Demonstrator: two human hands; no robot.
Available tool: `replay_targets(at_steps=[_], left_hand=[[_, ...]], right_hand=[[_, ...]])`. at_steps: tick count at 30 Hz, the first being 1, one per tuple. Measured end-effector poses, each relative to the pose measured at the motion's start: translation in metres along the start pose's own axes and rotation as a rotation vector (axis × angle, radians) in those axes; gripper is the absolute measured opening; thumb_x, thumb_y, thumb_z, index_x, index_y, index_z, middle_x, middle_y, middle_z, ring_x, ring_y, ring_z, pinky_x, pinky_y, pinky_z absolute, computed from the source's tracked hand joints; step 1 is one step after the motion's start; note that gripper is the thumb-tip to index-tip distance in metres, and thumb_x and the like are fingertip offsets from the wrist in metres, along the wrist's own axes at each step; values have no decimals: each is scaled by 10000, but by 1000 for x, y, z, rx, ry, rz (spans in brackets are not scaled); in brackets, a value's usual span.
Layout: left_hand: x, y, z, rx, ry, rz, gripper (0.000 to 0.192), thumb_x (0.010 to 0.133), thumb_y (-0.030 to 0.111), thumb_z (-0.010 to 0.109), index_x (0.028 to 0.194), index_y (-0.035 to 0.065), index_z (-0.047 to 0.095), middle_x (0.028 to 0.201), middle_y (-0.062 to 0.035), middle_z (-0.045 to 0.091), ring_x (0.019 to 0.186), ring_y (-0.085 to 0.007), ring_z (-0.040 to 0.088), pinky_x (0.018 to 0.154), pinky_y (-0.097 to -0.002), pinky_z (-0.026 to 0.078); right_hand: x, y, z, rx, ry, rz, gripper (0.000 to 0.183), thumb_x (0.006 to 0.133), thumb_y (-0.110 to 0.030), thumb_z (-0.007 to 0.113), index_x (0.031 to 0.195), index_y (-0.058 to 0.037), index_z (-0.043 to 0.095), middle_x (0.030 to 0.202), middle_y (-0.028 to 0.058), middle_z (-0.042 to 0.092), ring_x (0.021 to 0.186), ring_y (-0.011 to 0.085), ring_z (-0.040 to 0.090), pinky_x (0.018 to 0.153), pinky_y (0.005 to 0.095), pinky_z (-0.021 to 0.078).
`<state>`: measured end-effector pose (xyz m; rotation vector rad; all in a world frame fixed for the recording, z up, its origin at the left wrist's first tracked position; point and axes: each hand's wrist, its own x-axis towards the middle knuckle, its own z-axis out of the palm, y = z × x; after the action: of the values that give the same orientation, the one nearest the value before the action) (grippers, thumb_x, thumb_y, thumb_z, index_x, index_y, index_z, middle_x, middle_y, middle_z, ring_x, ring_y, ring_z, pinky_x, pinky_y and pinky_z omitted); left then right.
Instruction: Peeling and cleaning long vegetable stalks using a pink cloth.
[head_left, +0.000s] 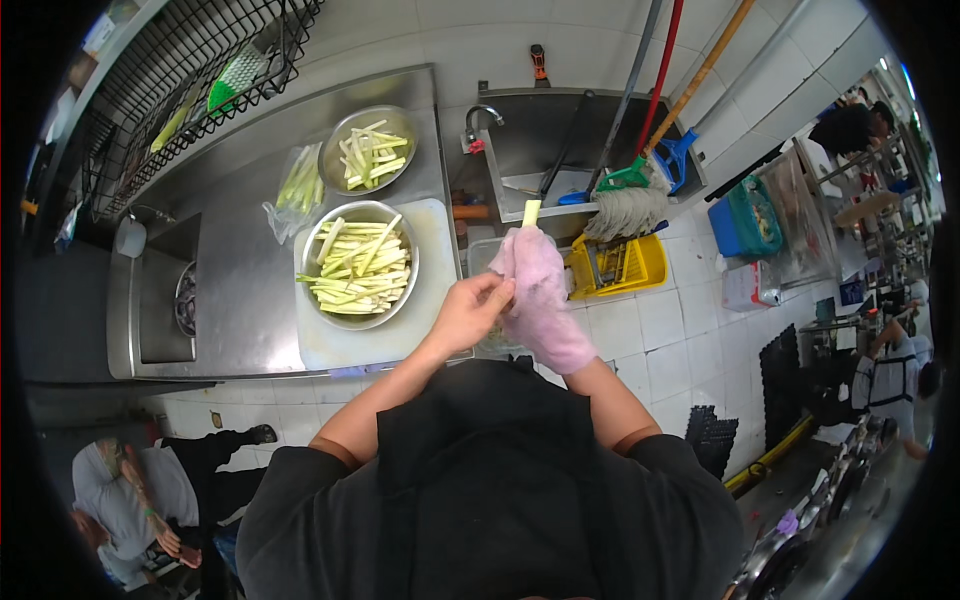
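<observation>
A pink glove or cloth covers my right hand (541, 304), which grips a pale green vegetable stalk (532, 213) whose cut end sticks up past the fingers. My left hand (471, 311) is bare. Its thumb and forefinger pinch together against the pink covering, and whatever lies between them is hidden. To the left, a large steel bowl (415, 277) piled with similar celery-like stalks (360, 266) rests on a white cutting board (431, 232). Behind it stands a smaller steel bowl (328, 161) with fewer stalks. A clear plastic bag of stalks (298, 187) lies beside that bowl.
A steel counter (240, 277) carries the board and bowls. Ahead is a steel sink (551, 135) with several long handles and a mop (630, 214). A yellow mop bucket (634, 266) stands on the tiled floor. Another person (139, 487) is at lower left; others work at far right.
</observation>
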<state>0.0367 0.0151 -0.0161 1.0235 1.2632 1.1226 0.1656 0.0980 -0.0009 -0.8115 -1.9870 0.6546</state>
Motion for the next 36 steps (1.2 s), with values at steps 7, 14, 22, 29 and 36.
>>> replay_targets(at_steps=[7, 14, 22, 29, 36], left_hand=[[3, 12, 3, -476, -7, -107, 222, 1058, 259, 579, 1148, 56, 597, 996, -14, 633, 877, -102, 630, 642, -305, 547], [9, -3, 0, -702, -255, -306, 227, 1064, 323, 560, 1108, 102, 583, 1030, -17, 618, 846, -118, 621, 586, -293, 534], [9, -18, 8, -837, -279, -141, 271, 1081, 371, 510, 1146, 108, 525, 949, -53, 638, 808, -137, 641, 594, -297, 542], [5, -17, 2, -835, -276, -167, 288, 1082, 401, 495, 1085, 116, 531, 895, -52, 639, 763, -135, 640, 579, -289, 530], [7, -15, -7, -657, -245, -189, 302, 1084, 371, 505, 978, 96, 570, 830, -29, 646, 714, -117, 629, 561, -261, 497]], right_hand=[[39, -9, 27, 753, 74, 878, 326, 1036, -322, 554, 1104, -16, 642, 904, 82, 694, 773, 159, 662, 638, 320, 553], [39, -5, -4, 559, -215, 852, 193, 918, -197, 643, 908, -4, 657, 778, 62, 684, 680, 159, 635, 573, 314, 507], [-6, 0, -17, 767, -304, 845, 213, 1027, -239, 535, 1073, -62, 644, 819, 18, 645, 712, 149, 613, 600, 326, 497], [48, 5, 22, 587, -251, 762, 333, 1027, -362, 557, 1158, -57, 573, 918, 71, 694, 742, 169, 619, 560, 331, 504], [39, -32, 6, 917, -2, 817, 411, 1051, -481, 492, 1024, -75, 553, 687, 3, 492, 576, 145, 520, 555, 274, 449]])
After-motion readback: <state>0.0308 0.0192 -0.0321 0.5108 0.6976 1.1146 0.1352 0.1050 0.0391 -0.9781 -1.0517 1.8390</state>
